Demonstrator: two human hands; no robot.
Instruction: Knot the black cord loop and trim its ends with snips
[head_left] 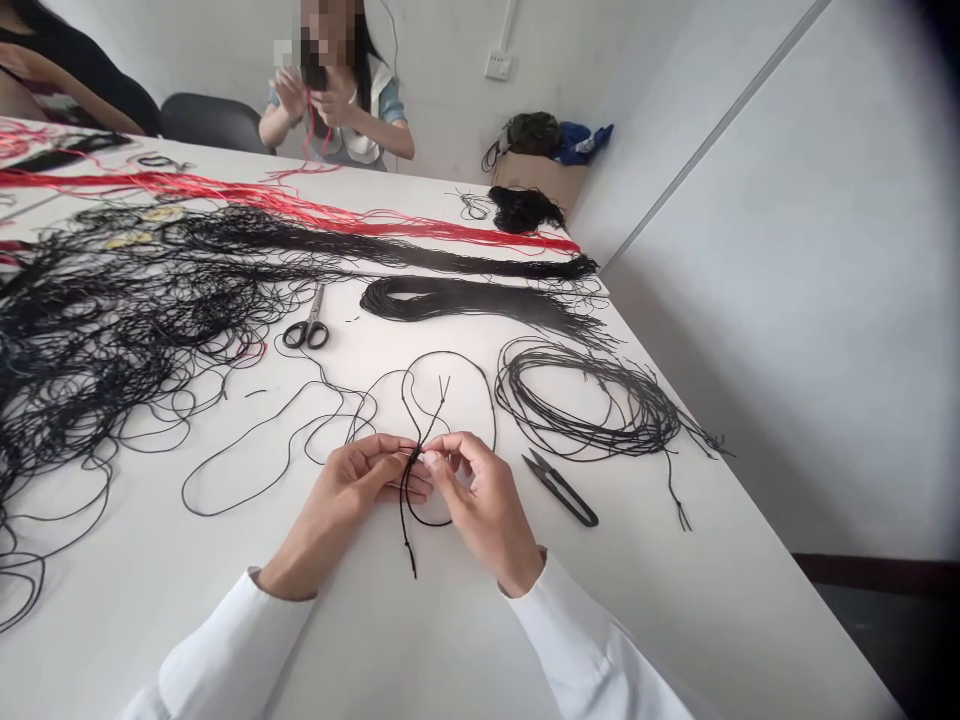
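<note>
My left hand (356,497) and my right hand (476,500) meet over the white table, each pinching a thin black cord (406,525) at a crossing or knot. The cord forms a loop beyond my fingers, and its short ends hang toward me. Right of my right hand lie small black thread snips (560,490). Farther off, black-handled scissors (307,327) rest on the table. A coil of black cords (592,400) sits to the right, beyond the snips. Loose thin cord (240,507) curves over the table left of my left hand.
A large tangle of black cord (97,330) covers the left side. Black bundles (465,300) and red strands (360,222) stretch across the table (375,660). Opposite, a person (337,110) holds red cord; another person's arm shows at the far left.
</note>
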